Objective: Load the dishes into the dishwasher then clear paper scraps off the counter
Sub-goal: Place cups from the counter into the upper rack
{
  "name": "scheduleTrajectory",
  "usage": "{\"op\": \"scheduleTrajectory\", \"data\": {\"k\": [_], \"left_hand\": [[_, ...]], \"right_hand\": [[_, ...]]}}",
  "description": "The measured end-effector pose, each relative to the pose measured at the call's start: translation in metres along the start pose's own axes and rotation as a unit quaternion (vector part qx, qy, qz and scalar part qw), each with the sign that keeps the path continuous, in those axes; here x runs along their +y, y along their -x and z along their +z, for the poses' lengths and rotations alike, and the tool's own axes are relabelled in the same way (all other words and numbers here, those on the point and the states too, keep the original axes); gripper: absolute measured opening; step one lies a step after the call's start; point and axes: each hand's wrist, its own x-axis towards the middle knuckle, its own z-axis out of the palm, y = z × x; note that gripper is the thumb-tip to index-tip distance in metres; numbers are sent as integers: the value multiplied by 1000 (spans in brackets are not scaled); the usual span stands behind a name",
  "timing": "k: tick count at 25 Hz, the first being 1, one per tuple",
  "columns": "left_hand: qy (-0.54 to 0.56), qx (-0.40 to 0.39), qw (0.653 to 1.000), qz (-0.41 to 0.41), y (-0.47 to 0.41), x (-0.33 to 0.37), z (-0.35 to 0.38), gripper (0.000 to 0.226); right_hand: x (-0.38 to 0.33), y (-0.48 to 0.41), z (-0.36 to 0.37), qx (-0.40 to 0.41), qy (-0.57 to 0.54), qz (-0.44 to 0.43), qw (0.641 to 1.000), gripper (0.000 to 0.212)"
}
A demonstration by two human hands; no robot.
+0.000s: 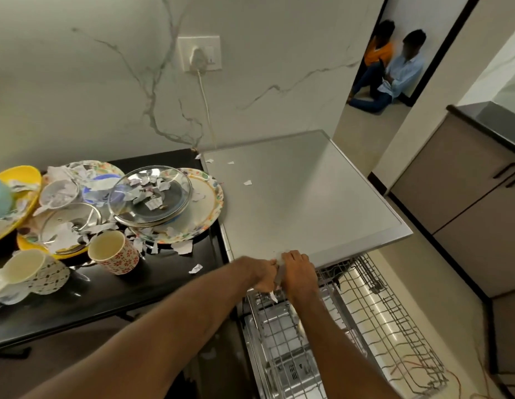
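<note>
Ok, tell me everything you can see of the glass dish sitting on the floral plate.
The glass dish is round, shallow and clear, with a thick rim. It sits upright on the floral plate, toward that plate's left side, on the black counter. Torn paper scraps lie inside it, and its dark centre seems to be something showing through the glass. More scraps ring the plate. No hand touches it; both are at the dishwasher.
</note>
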Motion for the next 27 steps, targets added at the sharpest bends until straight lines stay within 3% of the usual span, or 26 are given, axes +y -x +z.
{"op": "scheduleTrajectory", "data": {"k": [7,13,17,19,22,27], "left_hand": [[-13,145,989,-15,62,-55,17,77],[34,320,945,-54,139,-125,40,32],[3,398,908,-127,193,-169,64,46],[11,413,899,-148,218,-185,81,52],[12,446,875,-191,245,-209,109,38],[28,456,842,-287,272,-242,147,41]], "right_hand": [[-48,-8,-20,26,-17,-41,999,46],[-151,-19,-28,23,-88,-207,974,27],[-228,-17,-36,-18,-117,-259,959,26],[-260,-15,-35,-60,-86,-275,956,27],[-297,-11,-32,-108,22,-296,949,21],[-334,-3,-20,-158,171,-291,928,30]]}}
